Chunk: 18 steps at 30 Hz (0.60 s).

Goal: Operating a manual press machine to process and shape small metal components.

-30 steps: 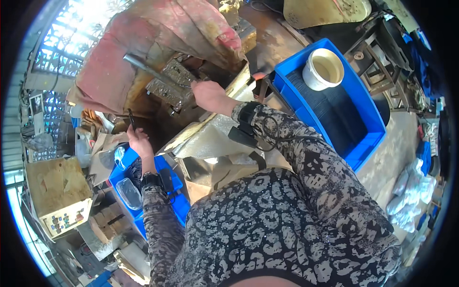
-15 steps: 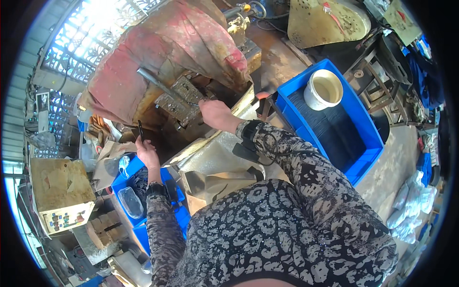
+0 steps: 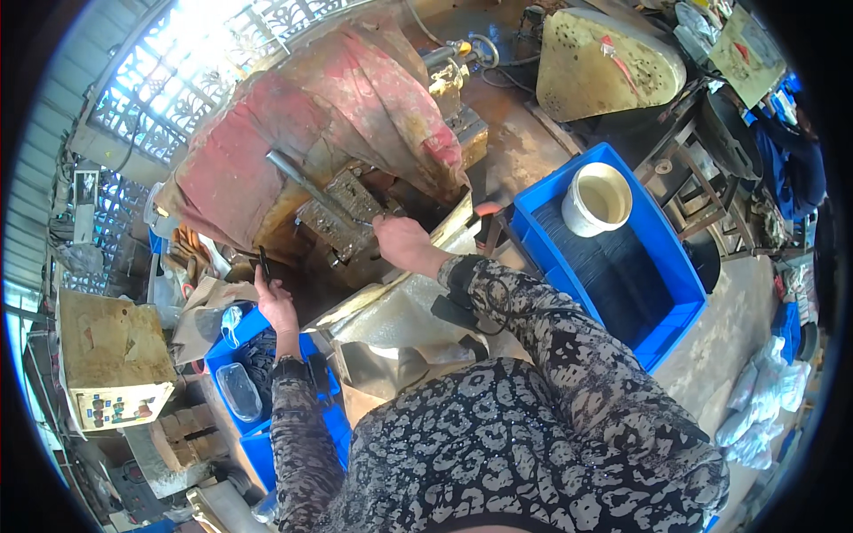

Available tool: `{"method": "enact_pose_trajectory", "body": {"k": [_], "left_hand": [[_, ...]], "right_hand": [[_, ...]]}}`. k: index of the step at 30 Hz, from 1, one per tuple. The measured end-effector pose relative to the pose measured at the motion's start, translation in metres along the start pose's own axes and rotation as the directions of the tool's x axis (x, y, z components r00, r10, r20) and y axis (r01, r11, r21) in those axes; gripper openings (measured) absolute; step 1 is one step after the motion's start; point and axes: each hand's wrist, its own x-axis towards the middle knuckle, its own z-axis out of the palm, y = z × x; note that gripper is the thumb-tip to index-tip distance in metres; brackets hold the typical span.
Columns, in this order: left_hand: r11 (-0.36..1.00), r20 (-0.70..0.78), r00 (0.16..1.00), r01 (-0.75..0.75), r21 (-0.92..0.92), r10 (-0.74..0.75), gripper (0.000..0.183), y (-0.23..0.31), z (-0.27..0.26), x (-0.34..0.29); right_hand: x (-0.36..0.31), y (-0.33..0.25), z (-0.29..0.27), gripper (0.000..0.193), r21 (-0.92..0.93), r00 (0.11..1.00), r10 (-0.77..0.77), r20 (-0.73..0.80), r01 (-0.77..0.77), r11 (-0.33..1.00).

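Dark thin metal strip [image 3: 264,263], pinched upright in the left hand [image 3: 277,305] beside the grimy press die block [image 3: 342,213]; long axis vertical, tip upward. Right hand [image 3: 404,243] rests at the die's front edge, fingers curled; whether it grips anything, cannot tell. Best fed squarely, fingers kept outside the die.

Right hand [image 3: 402,242] fingertips hidden at die block [image 3: 340,216]; held part perhaps too small.
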Motion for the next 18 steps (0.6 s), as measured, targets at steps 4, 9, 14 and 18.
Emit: {"method": "enact_pose_trajectory", "body": {"k": [4, 9, 14, 18], "left_hand": [[0.997, 0.01, 0.997, -0.075, 0.005, 0.075, 0.053, -0.003, 0.001, 0.0], [0.997, 0.003, 0.997, -0.071, -0.041, 0.071, 0.052, -0.014, 0.002, 0.002], [0.998, 0.023, 0.997, -0.067, 0.004, 0.067, 0.056, -0.015, 0.001, 0.004], [0.995, -0.004, 0.995, -0.099, 0.031, 0.099, 0.056, -0.015, 0.001, 0.002]], "right_hand": [[0.001, 0.001, 0.002, 0.016, 0.013, 0.999, -0.015, -0.039, 0.015, 1.0], [0.0, 0.001, 0.002, 0.017, -0.005, 1.0, -0.019, -0.024, 0.019, 1.0], [0.0, -0.001, -0.001, 0.02, -0.001, 1.0, -0.01, -0.024, 0.01, 1.0], [0.0, 0.001, 0.0, 0.02, -0.005, 1.0, -0.03, 0.002, 0.03, 1.0]]}}
